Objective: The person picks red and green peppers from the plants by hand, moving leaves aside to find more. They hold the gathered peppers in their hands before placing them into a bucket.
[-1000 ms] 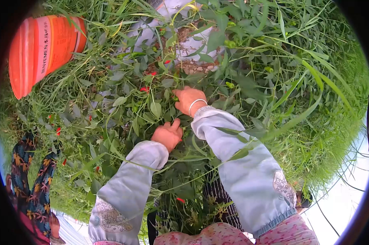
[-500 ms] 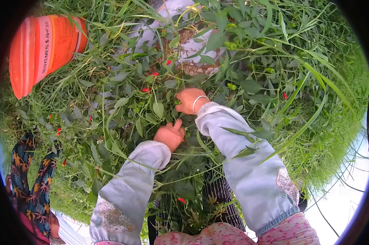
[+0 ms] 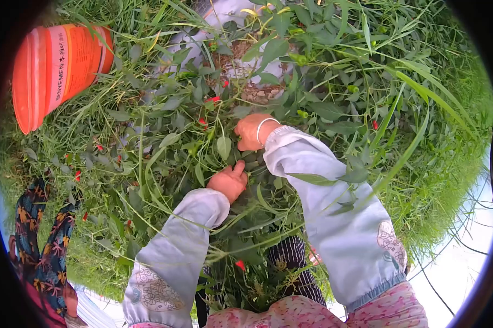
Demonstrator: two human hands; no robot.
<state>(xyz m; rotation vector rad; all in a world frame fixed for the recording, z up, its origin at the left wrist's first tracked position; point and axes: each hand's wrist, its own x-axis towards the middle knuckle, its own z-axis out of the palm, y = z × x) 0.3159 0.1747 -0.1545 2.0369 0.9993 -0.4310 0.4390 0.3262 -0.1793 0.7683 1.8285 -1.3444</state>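
Note:
Both my hands are in among the leaves of a pepper plant. My right hand, with a white bangle at the wrist, is curled into the foliage, and leaves hide its fingertips. Just below it my left hand is mostly closed, one finger pointing up beside the stems. What either hand grips, if anything, is hidden. Red peppers hang close by, one red pepper left of my right hand and another red pepper above that. A further red pepper shows low, near my legs.
At the upper left an orange bucket with printed lettering leans in the grass. Another person's dark floral clothing appears at the lower left. Pale sheeting and small stones lie between plants. Long grass blades cross the right side.
My hands stay at nearly the same spot, the right one slightly lower. The stems and red peppers beside them have shifted a little to the right.

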